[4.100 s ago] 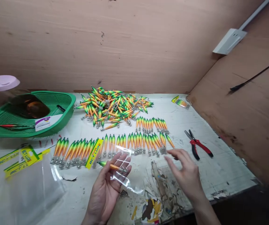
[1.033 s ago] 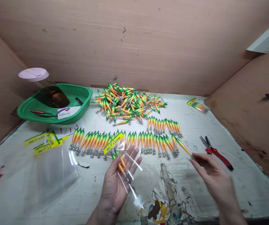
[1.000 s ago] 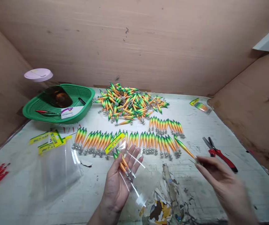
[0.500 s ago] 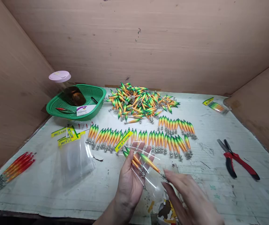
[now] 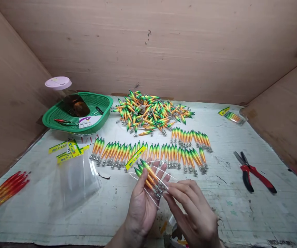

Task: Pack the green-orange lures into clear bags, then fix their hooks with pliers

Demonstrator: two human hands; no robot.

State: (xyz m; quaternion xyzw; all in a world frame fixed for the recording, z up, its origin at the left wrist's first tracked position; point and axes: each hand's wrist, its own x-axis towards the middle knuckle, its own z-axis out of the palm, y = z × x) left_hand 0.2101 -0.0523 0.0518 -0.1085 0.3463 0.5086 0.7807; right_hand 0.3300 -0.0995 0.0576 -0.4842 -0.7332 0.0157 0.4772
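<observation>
My left hand (image 5: pixel 144 203) cradles a clear plastic bag with a yellow "BCT LURE" header (image 5: pixel 136 158), its thumb pressed over it. Several green-and-orange fishing lures (image 5: pixel 150 175) lie side by side in the bag, hooks toward me. My right hand (image 5: pixel 192 210) has its fingertips pinched at the hook end of the nearest lure, by the bag's open edge. Beyond my hands, a long row of matching lures (image 5: pixel 116 153) lines the table, with a shorter row (image 5: pixel 191 137) behind its right part.
A big pile of lures (image 5: pixel 150 112) lies at the back. To the left are a green basket (image 5: pixel 107 112) with a pink-lidded jar (image 5: pixel 73 100), empty bags (image 5: pixel 78 179) and red-orange lures (image 5: pixel 7 189). Red-handled pliers (image 5: pixel 257 175) and a filled packet (image 5: pixel 232 115) lie right.
My right hand has moved left, bringing the lure it holds in beside the others in the bag. The view has shifted slightly.
</observation>
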